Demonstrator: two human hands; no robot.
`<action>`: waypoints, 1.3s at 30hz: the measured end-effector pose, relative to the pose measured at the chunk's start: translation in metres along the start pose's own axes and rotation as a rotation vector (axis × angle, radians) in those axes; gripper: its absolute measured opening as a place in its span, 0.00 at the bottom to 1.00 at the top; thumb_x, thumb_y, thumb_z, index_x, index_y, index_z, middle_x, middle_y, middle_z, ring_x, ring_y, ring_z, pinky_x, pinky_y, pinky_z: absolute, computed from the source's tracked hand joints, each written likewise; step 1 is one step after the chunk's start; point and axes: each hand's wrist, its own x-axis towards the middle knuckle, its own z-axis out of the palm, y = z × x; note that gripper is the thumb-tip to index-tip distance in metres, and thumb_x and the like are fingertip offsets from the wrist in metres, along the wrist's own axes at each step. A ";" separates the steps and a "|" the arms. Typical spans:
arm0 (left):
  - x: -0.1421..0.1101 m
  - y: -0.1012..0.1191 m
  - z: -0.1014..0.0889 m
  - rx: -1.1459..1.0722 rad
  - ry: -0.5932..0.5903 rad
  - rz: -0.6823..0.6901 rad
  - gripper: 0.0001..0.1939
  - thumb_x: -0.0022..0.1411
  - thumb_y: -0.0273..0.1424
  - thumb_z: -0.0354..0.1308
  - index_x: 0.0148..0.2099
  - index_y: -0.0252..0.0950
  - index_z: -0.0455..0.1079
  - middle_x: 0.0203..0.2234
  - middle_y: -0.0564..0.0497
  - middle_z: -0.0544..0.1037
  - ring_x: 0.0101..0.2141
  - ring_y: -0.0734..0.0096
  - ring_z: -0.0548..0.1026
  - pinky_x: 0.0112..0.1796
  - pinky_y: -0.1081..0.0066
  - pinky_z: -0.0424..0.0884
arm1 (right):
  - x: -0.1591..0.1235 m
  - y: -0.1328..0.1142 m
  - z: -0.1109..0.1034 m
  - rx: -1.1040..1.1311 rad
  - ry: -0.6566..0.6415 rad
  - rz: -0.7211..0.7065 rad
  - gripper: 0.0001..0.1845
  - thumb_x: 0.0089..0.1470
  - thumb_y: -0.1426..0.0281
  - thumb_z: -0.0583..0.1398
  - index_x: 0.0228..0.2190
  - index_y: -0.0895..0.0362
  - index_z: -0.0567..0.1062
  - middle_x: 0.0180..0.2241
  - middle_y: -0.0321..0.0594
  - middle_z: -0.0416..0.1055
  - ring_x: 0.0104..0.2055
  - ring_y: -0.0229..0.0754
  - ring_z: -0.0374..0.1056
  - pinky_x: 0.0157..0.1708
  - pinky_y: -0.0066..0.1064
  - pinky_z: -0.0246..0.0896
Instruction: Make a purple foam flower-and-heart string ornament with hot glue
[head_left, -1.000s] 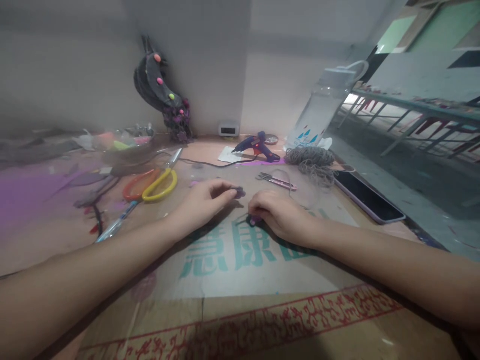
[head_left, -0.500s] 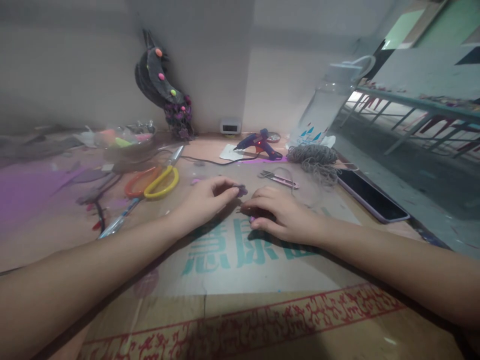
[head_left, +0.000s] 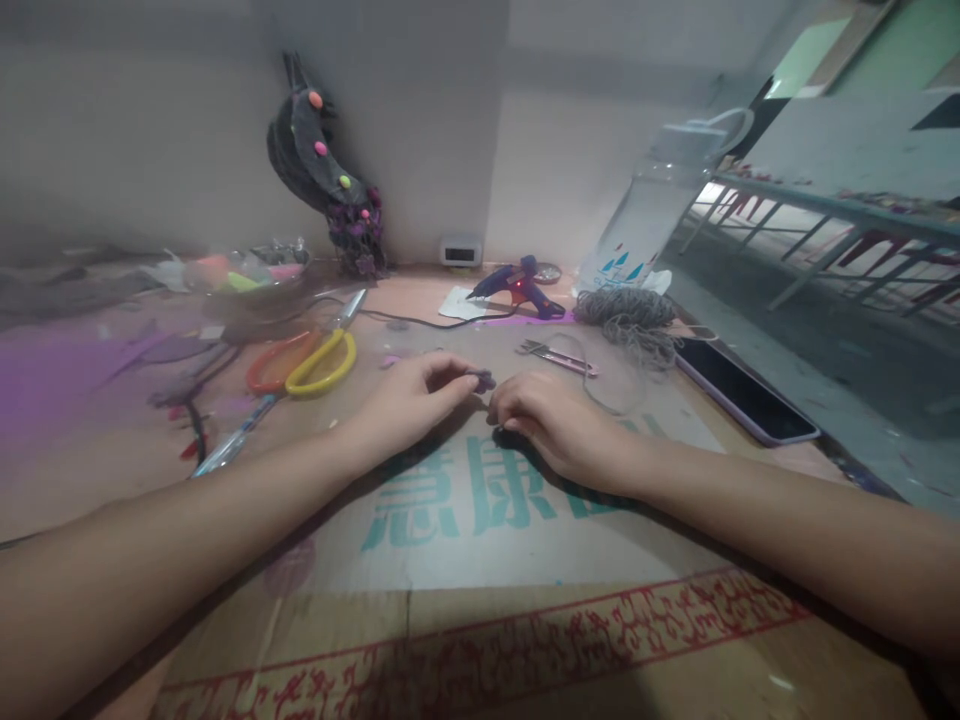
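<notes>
Between thumb and forefinger, my left hand [head_left: 420,400] pinches a small dark purple piece [head_left: 484,381] that looks like felt, perhaps flower-shaped. Close on its right, my right hand [head_left: 551,420] is closed with the fingertips curled together and turned down; whatever lies in that pinch is hidden. The hands nearly meet above a pale sheet [head_left: 480,560] printed with green characters. Beyond my right hand lie pink-handled thread snips [head_left: 562,358]. A small pink scrap [head_left: 390,361] rests behind my left hand.
Scissors with orange and yellow handles [head_left: 322,365] lie left. A glue gun [head_left: 519,288] with a lit red light stands at the back, near grey yarn [head_left: 626,310] and a water bottle [head_left: 637,220]. A phone [head_left: 746,390] lies right. A dark crescent-shaped ornament [head_left: 307,150] leans against the wall.
My right hand's fingers have curled in and closed, hiding the pink bit seen by them before. My left hand keeps its pinch on the purple piece.
</notes>
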 end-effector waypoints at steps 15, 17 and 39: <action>0.000 -0.002 0.000 0.026 -0.032 0.023 0.12 0.65 0.36 0.56 0.45 0.36 0.76 0.36 0.47 0.82 0.35 0.64 0.78 0.34 0.69 0.72 | -0.004 0.007 0.000 0.165 0.214 0.155 0.13 0.61 0.75 0.55 0.46 0.55 0.74 0.36 0.39 0.76 0.36 0.39 0.72 0.38 0.33 0.69; 0.000 -0.003 -0.001 0.027 -0.042 0.049 0.12 0.65 0.35 0.55 0.44 0.36 0.76 0.37 0.48 0.82 0.36 0.65 0.78 0.36 0.69 0.72 | -0.004 0.008 0.000 0.245 0.249 0.193 0.13 0.60 0.76 0.56 0.45 0.55 0.75 0.33 0.38 0.75 0.30 0.37 0.71 0.33 0.31 0.70; 0.001 -0.002 0.000 0.055 -0.055 0.070 0.11 0.65 0.34 0.56 0.44 0.37 0.77 0.38 0.48 0.83 0.38 0.64 0.78 0.43 0.66 0.73 | -0.005 0.009 0.001 0.314 0.258 0.204 0.11 0.61 0.74 0.57 0.42 0.56 0.78 0.35 0.39 0.77 0.27 0.34 0.72 0.28 0.28 0.72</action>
